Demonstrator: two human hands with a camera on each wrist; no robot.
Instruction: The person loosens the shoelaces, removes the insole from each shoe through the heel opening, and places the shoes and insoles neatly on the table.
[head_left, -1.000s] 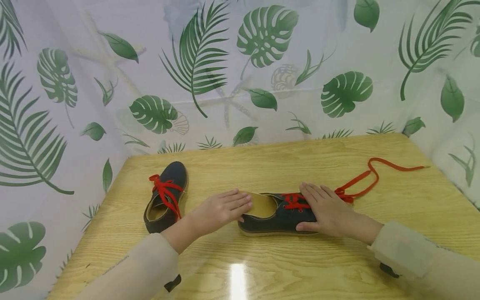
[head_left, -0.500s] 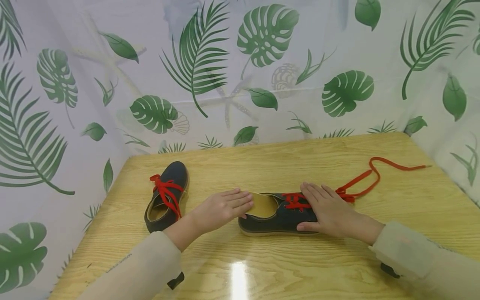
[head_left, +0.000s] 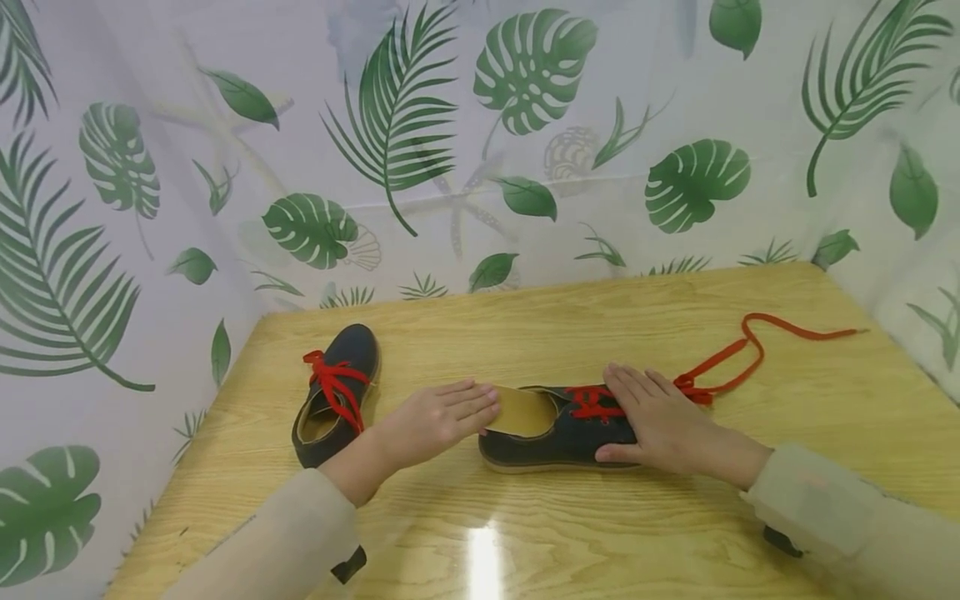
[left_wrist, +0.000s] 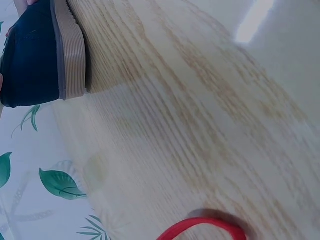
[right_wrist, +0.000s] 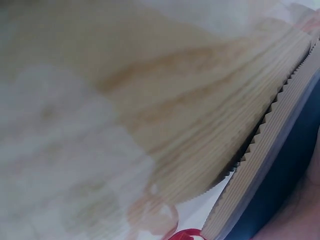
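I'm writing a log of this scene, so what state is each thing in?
Left hand: outstretched, touching the insole
Insole: partly inside the middle shoe, one end protruding
Middle shoe: upright, laced; whether tied is unclear
Right hand: laid over the middle shoe's front
Red lace: trailing across the table
Other shoe: upright, apparently tied

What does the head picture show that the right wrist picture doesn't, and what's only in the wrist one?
Only the head view shows the tan insole and the other navy lace-up shoe, standing off to the left.

Only the right wrist view shows the sole's zigzag tread; from the head, you can't see those little teeth.

Both show the right hand, parts of the navy shoe it touches, some red shoelace and the wooden tabletop.
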